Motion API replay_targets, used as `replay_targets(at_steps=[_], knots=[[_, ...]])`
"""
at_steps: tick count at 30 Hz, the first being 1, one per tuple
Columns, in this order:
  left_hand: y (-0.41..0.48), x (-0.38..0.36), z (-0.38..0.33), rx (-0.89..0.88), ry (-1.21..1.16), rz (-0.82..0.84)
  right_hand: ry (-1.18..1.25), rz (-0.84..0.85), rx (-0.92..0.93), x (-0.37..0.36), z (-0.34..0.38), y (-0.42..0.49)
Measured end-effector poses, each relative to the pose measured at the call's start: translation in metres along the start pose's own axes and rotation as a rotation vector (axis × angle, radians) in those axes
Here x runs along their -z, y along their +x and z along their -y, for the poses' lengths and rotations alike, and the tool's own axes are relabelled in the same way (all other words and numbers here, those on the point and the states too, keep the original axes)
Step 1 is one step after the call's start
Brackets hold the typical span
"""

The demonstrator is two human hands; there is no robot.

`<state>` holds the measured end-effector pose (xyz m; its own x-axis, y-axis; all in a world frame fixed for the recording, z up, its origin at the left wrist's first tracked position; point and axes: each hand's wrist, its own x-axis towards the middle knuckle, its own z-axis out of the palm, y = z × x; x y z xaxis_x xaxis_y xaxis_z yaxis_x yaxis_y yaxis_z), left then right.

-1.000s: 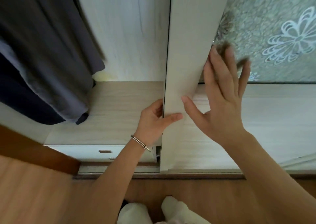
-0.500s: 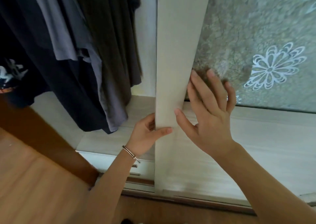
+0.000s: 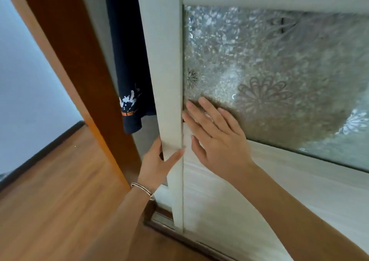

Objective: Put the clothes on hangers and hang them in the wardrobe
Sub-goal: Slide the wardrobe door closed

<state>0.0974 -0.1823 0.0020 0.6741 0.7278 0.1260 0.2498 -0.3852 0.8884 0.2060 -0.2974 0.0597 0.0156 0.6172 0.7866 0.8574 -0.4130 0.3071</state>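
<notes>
**Item 1, nearest.** Bracelet point(image 3: 141, 189) is sitting on the left wrist.

**Item 2.** Left hand point(image 3: 158, 164) is gripping the leading edge of the sliding door point(image 3: 161, 61). Its fingers are curling behind the stile and its thumb is lying across the front.

**Item 3.** Right hand point(image 3: 217, 139) is pressing flat, fingers straight and spread, holding nothing. The fingertips are reaching onto the frosted pane point(image 3: 279, 71).

**Item 4, step in hand (judged).** The door seems to be closing toward the brown side panel point(image 3: 79, 61), as only a narrow gap is showing.
- Handling: push along the bottom track point(image 3: 165, 221), not inward on the glass.
- Put the load on the wooden stile.
- Take the left fingers out of the gap before the edge meets the panel.
- Check that no cloth is lying in the door's path.

**Item 5, farther.** Dark T-shirt point(image 3: 129, 61) is hanging inside the wardrobe, in the gap between door edge and side panel.
- Long axis: running upright, with the hem pointing down.
- The white print and orange strip near the hem are facing out to the room.
- Its top is running out of view, so the hanger cannot be confirmed.

**Item 6.** The door's long axis is also standing upright, with its leading edge facing left.
</notes>
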Motion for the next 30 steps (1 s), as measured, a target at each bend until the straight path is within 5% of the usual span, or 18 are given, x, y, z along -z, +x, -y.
replay_targets(at_steps=[6, 16, 30], knots=[[0.0, 0.043, 0.012, 0.049, 0.165, -0.279, 0.047, 0.091, 0.065, -0.024, 0.044, 0.042], [0.029, 0.079, 0.018, 0.162, 0.373, -0.359, 0.074, 0.165, 0.131, -0.056, 0.089, 0.085], [0.058, 0.104, 0.021, 0.206, 0.313, -0.502, 0.038, 0.251, 0.18, -0.081, 0.116, 0.104]])
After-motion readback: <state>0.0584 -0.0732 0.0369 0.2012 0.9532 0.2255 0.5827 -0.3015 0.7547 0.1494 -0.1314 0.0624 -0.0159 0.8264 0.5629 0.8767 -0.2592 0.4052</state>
